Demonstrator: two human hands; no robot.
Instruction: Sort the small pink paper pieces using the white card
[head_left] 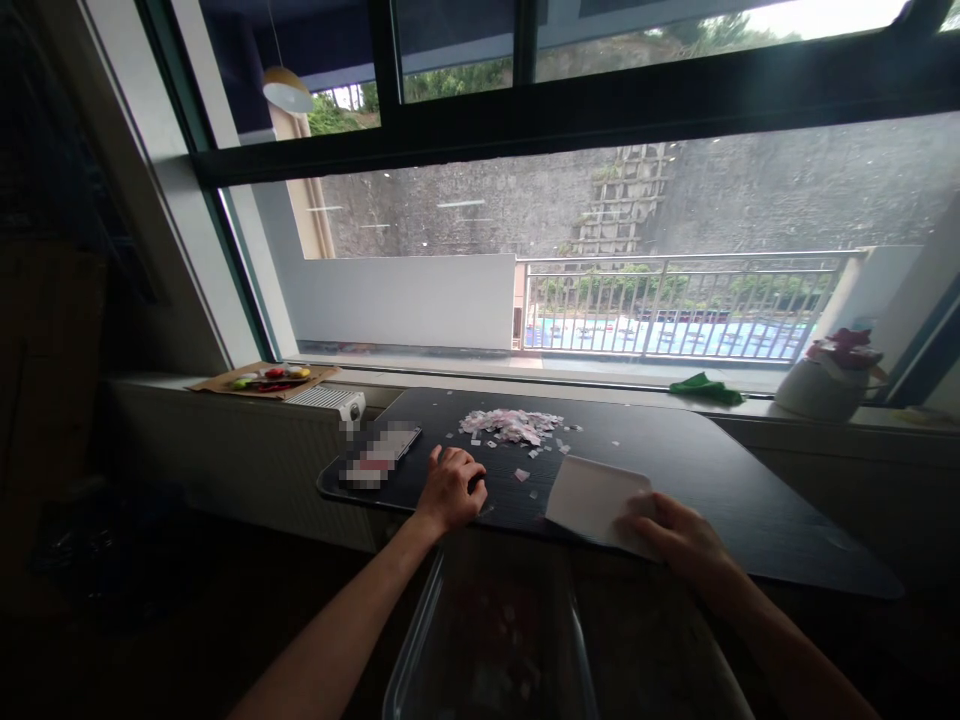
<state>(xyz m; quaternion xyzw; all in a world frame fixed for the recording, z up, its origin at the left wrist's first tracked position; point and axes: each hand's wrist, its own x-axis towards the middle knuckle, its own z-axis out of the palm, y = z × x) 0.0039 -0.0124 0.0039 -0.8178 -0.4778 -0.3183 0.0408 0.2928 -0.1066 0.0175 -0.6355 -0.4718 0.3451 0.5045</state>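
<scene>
My right hand [675, 535] grips the right end of a flat white card [596, 495], its lower part blurred by motion. The card lies low over the dark table [735, 480], close to the front edge. At that edge and further left, my left hand [452, 488] is palm down with bent fingers. A gap shows between its thumb and forefinger, with nothing visible in it. Beyond both hands is a heap of small whitish-pink scraps [514, 425], with loose bits around it. Below the edge stands a clear plastic bin [416, 625], with some scraps dimly visible inside.
A blurred-out flat object [381, 455] lies at the table's left end. On the sill are a brown board [225, 382] with colourful items, a green cloth [705, 388] and a white figure [817, 385] with a red top. A white radiator [322, 400] and a large window stand behind.
</scene>
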